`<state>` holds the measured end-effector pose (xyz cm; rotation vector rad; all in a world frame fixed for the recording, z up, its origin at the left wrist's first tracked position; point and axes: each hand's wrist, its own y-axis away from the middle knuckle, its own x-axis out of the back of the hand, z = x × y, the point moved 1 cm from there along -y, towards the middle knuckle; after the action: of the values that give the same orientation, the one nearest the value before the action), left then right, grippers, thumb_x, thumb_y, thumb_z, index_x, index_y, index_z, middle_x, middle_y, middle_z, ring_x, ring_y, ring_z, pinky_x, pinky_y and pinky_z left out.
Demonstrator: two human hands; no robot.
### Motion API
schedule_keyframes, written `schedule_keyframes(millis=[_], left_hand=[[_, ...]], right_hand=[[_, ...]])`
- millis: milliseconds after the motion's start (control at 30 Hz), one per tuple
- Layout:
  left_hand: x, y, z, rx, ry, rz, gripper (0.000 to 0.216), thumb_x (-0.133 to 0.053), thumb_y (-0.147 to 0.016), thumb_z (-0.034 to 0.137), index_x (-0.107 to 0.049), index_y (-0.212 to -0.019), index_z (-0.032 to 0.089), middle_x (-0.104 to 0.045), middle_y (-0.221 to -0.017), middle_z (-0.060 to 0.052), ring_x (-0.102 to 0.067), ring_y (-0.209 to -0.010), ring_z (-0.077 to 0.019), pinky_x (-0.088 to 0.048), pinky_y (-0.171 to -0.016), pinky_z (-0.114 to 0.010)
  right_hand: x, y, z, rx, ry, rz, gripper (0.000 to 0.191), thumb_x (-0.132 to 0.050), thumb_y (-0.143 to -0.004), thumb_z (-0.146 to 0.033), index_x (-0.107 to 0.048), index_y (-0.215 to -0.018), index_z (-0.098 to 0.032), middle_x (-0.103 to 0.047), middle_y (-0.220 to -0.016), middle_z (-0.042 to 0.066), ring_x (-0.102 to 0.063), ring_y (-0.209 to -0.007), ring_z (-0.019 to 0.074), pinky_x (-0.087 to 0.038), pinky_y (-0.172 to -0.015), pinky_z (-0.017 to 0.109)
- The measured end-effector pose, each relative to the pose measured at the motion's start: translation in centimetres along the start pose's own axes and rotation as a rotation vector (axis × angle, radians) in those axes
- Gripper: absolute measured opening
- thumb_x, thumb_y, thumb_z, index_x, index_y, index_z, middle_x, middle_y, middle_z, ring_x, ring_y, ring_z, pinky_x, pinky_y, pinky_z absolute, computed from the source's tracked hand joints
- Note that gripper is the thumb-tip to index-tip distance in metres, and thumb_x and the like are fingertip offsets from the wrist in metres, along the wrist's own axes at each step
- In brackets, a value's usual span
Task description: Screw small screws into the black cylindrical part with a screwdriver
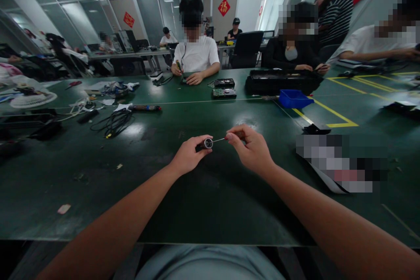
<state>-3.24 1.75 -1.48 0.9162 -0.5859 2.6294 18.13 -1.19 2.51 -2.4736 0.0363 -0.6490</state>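
My left hand (189, 156) is closed around a small dark cylinder with a silvery round end (208, 143), held between thumb and fingers above the green table. My right hand (251, 148) pinches the red end of a thin metal rod (219, 140). The rod's far tip reaches to the cylinder's round end; whether it goes inside cannot be made out. Both hands are close together, a short gap apart, and the fingers partly hide what they hold.
Across the green table (229, 210) a person in a white shirt (197, 54) works near two hard drives (224, 93). A blue bin (295, 99) and black casing (284, 83) stand right of them. Coiled cable (118, 121) lies left; a pixelated packet (337, 166) lies right.
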Motion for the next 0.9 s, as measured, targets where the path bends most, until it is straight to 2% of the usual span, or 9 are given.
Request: schedule_keyframes(millis=[200, 367, 567, 733, 900], left_hand=[[0.09, 0.00, -0.09, 0.014, 0.000, 0.002, 0.040, -0.068, -0.087, 0.026, -0.062, -0.127, 0.031, -0.065, -0.126, -0.001, -0.058, -0.117, -0.0226, -0.043, -0.105, -0.042], [0.04, 0.06, 0.14, -0.003, -0.021, -0.012, 0.040, -0.069, -0.087, 0.026, -0.063, -0.126, 0.030, -0.066, -0.124, -0.002, -0.058, -0.116, -0.0229, -0.044, -0.104, -0.042], [-0.14, 0.06, 0.29, -0.014, -0.029, -0.007, 0.040, -0.070, -0.086, 0.025, -0.063, -0.125, 0.029, -0.067, -0.122, -0.002, -0.060, -0.112, -0.0223, -0.045, -0.102, -0.041], [-0.19, 0.11, 0.30, -0.017, -0.026, -0.001, 0.039, -0.070, -0.085, 0.024, -0.064, -0.124, 0.029, -0.067, -0.122, -0.002, -0.060, -0.113, -0.0223, -0.045, -0.104, -0.042], [-0.12, 0.17, 0.49, -0.023, -0.009, 0.010, 0.039, -0.070, -0.085, 0.023, -0.064, -0.123, 0.028, -0.066, -0.124, -0.002, -0.059, -0.116, -0.0218, -0.044, -0.105, -0.041]], right_hand=[[0.28, 0.03, -0.09, 0.085, 0.016, -0.079, 0.009, -0.053, -0.093, -0.024, -0.062, -0.093, -0.022, -0.067, -0.084, 0.002, -0.062, -0.074, 0.0166, -0.047, -0.068, 0.031], [0.46, -0.01, -0.46, 0.051, 0.041, -0.091, 0.010, -0.053, -0.088, -0.018, -0.063, -0.086, -0.021, -0.067, -0.078, 0.001, -0.063, -0.071, 0.0163, -0.046, -0.067, 0.030], [0.30, -0.13, -0.63, -0.072, 0.129, -0.038, 0.029, -0.047, -0.097, -0.040, -0.064, -0.084, -0.020, -0.060, -0.060, -0.001, -0.057, -0.055, 0.0148, -0.039, -0.056, 0.029], [0.13, 0.05, -0.55, -0.021, 0.118, -0.066, 0.020, -0.046, -0.096, -0.032, -0.061, -0.101, -0.019, -0.061, -0.068, -0.001, -0.058, -0.061, 0.0151, -0.040, -0.059, 0.029], [0.23, 0.22, -0.59, 0.016, 0.115, -0.085, 0.014, -0.047, -0.094, -0.023, -0.061, -0.091, -0.020, -0.060, -0.069, -0.001, -0.056, -0.062, 0.0140, -0.038, -0.059, 0.028]])
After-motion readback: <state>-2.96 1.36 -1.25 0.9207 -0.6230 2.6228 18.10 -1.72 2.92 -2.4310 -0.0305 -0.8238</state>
